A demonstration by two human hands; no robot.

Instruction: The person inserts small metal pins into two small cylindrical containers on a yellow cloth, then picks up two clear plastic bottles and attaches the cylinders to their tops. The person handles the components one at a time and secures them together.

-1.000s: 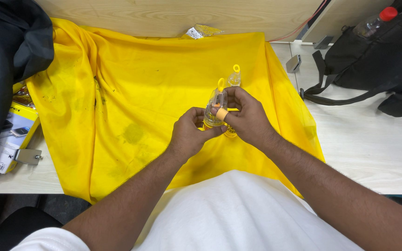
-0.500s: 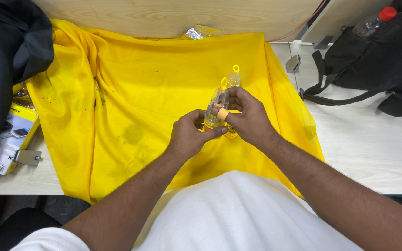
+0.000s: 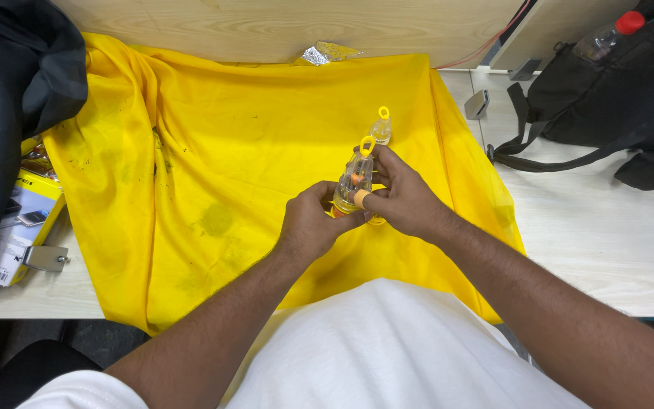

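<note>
Little has shifted since a second ago: your left hand (image 3: 313, 225) and right hand (image 3: 403, 198) still close their fingers on the small clear bottle (image 3: 353, 184), above the yellow cloth (image 3: 213, 159). Light, rigid, likely slick; hold its body. A second bottle (image 3: 381, 127) stands at 12 o'clock, a black backpack (image 3: 615, 98) at 2.

Office or study desk setting: a pale tabletop (image 3: 607, 242) backed by a light wood partition (image 3: 266, 26), spread with a stained yellow cloth (image 3: 213, 151). A black backpack (image 3: 615, 98) holding a bottle (image 3: 603, 38), a dark bag (image 3: 1, 113) and a cable (image 3: 486, 53) surround it.
</note>
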